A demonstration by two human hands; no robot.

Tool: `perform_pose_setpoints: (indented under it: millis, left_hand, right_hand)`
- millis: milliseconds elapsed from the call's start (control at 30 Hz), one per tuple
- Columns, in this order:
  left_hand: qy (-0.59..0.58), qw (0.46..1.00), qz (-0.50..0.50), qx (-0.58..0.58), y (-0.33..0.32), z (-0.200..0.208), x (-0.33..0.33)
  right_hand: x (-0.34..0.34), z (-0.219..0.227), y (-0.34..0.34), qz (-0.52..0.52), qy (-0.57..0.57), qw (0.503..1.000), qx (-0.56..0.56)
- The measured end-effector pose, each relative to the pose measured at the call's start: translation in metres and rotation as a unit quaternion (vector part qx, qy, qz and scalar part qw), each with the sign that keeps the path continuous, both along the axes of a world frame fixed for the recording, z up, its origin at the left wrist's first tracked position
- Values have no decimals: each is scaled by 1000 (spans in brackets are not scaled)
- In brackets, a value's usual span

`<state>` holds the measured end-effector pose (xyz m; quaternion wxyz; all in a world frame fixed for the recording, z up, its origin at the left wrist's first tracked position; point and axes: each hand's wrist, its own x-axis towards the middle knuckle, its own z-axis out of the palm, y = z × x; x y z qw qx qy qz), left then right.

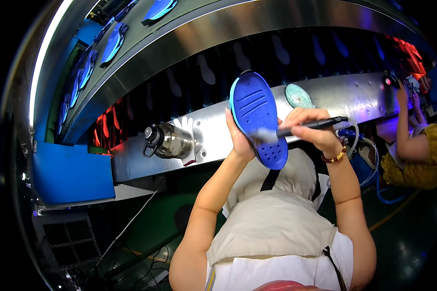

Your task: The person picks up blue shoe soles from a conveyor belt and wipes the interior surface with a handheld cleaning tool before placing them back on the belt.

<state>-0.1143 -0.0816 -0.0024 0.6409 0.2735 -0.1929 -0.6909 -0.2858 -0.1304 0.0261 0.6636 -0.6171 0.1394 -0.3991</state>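
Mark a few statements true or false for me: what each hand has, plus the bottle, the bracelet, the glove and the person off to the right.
1. The left hand holds a blue shoe sole. True.
2. The bottle is right of the shoe sole. False: it is left of it.
3. The right hand grips a brush with a black handle. True.
4. The bracelet is on the left wrist. False: it is on the right one.
5. A white glove is beside the bottle. True.
6. The person at far right wears red. False: the clothing is yellow.
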Motion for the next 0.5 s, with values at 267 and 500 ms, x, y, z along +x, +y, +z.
perform_pose_setpoints:
  millis: [267,500]
  left_hand:
    - [15,998,36,-48,-11,3,8]
    - [72,988,119,-70,-19,13,18]
  right_hand:
    - [-6,4,3,51,0,998,-48]
    - [-4,11,9,57,62,973,-215]
